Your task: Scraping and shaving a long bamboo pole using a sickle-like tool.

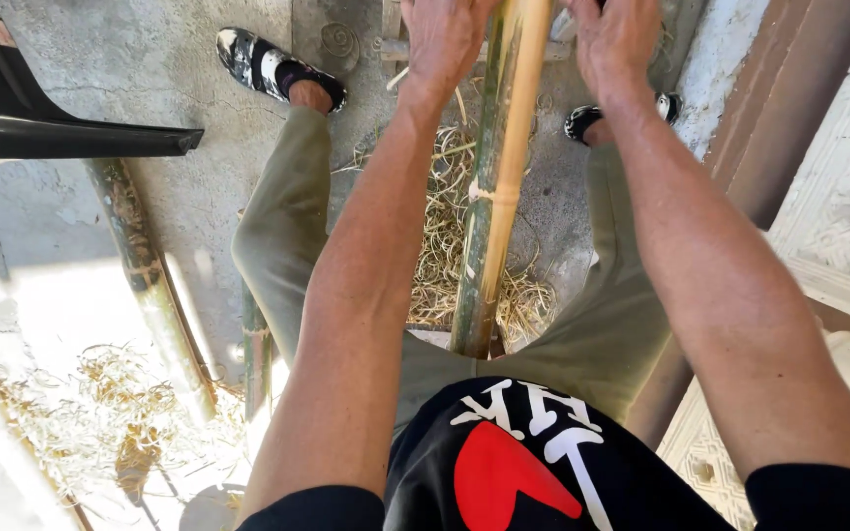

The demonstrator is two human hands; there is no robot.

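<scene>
A long bamboo pole (497, 187), green on one side and pale yellow where the skin is shaved, runs from between my knees up to the top edge of the view. My left hand (442, 37) sits against the pole's left side near the top edge, fingers curled out of frame. My right hand (614, 37) is on the pole's right side at the same height, also partly cut off. Whether either hand holds a tool is hidden. Pale bamboo shavings (445, 246) lie piled on the concrete under the pole.
Two more bamboo poles (145, 270) lie on the ground at left, with more shavings (110, 413) beside them. A dark chair edge (71, 138) juts in at upper left. A carved white panel (843, 187) and brown post stand at right. My sandalled feet (277, 67) rest ahead.
</scene>
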